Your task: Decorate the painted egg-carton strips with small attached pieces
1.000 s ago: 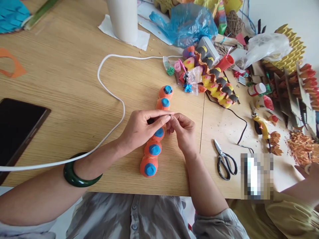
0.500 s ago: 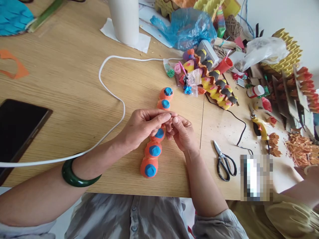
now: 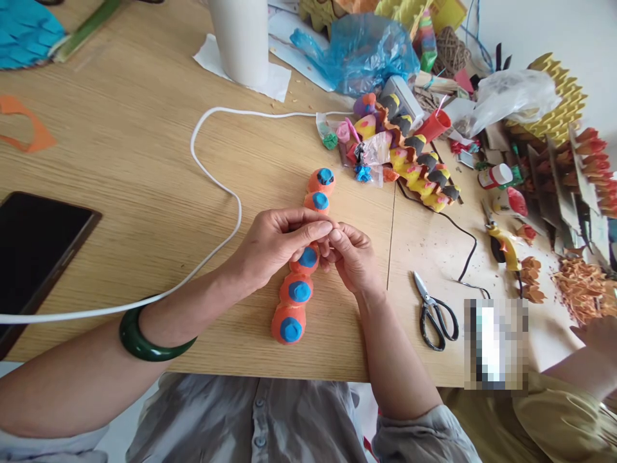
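An orange egg-carton caterpillar (image 3: 299, 292) with blue dots lies on the wooden table (image 3: 144, 173), running from the near edge toward the middle. My left hand (image 3: 277, 247) and my right hand (image 3: 354, 257) meet just above its middle segments. Their fingertips are pinched together on a small piece that the fingers mostly hide. A green bangle (image 3: 144, 337) sits on my left wrist.
Black scissors (image 3: 434, 312) lie right of my right hand, and a white cord (image 3: 216, 186) loops left of the caterpillar. A dark tablet (image 3: 33, 247) is at far left. Craft clutter, a yellow-and-black carton strip (image 3: 424, 170) and a glue gun (image 3: 504, 247) fill the right. Another person's hand (image 3: 595, 337) rests at the right edge.
My fingertips have shifted slightly while pinched together, and the small dark piece seen between them earlier is now covered. The other person's hand at the right has moved a little.
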Action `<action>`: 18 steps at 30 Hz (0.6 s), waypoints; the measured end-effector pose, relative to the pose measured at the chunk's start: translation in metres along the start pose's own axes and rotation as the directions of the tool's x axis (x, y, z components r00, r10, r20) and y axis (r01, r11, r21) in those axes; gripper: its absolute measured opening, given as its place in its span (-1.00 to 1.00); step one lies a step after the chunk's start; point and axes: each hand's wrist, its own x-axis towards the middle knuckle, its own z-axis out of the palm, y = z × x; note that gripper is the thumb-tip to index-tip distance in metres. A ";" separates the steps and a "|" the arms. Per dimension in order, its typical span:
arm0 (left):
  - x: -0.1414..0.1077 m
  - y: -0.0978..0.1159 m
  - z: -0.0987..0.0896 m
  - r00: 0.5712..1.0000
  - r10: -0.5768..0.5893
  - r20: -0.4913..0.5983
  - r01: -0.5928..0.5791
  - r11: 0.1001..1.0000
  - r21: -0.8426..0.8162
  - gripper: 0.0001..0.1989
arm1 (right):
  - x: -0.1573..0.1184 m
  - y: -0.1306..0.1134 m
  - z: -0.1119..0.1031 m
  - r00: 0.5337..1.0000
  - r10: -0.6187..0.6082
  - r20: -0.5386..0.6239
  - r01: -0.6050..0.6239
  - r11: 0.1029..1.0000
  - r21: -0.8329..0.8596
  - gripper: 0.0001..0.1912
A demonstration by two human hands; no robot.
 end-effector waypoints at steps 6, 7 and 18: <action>0.000 -0.002 -0.001 0.999 0.022 0.031 -0.021 0.999 -0.032 -0.74 | 0.001 -0.001 0.001 1.000 0.014 -0.027 -0.014 1.000 -0.010 -0.57; 0.000 -0.002 -0.001 0.999 0.019 0.032 -0.017 0.999 -0.039 -0.75 | 0.001 -0.001 0.001 0.999 0.014 -0.030 -0.014 1.000 -0.014 -0.57; 0.000 -0.004 -0.004 0.999 -0.038 0.033 0.040 0.997 -0.073 -0.70 | -0.001 0.000 -0.002 0.998 0.033 0.062 -0.036 0.999 0.039 -0.57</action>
